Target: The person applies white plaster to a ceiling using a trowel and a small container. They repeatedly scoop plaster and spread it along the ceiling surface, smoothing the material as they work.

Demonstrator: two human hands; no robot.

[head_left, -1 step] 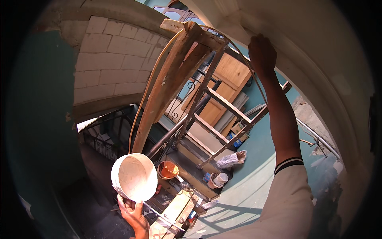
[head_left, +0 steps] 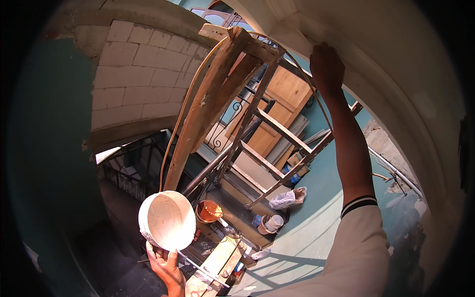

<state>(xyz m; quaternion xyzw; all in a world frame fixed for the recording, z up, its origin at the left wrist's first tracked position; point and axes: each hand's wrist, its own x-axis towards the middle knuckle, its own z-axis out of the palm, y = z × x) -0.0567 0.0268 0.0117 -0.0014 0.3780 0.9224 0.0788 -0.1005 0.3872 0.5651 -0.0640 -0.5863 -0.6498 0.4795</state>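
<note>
Far left: dark teal wall (head_left: 44,148), w/ pale block masonry (head_left: 133,84) above, curving w/ the lens. Below that a stairwell drops away, dark railing (head_left: 123,178) along its edge.

Lower left-centre: left hand (head_left: 166,267) comes up from the bottom edge, grip closed under a white bowl (head_left: 167,221), fingers cupping its underside, thumb at the near rim. Bowl is round, tilted toward the camera, inside coated w/ white plaster-like stuff; it's held in the air over the stairwell, well apart from the raised hand.

Just right of the bowl, far below: orange bucket (head_left: 209,210), then a white bucket (head_left: 271,223) & a crumpled white bag (head_left: 287,198) on the landing. A pale plank (head_left: 213,262) lies near the bottom edge.

Centre: rough wooden ladder frame (head_left: 213,104) leaning up to the top of the view, a tan hose (head_left: 180,123) looping beside it. Behind: wooden door (head_left: 279,99).

Right: right hand (head_left: 326,67) raised high, forearm bare, white sleeve w/ dark-striped cuff. Hand is pressed against the white curved arch moulding (head_left: 391,74); fingers curled together, cannot tell if anything's held in that grip. Teal wall w/ broken patch (head_left: 383,143) lower right.
</note>
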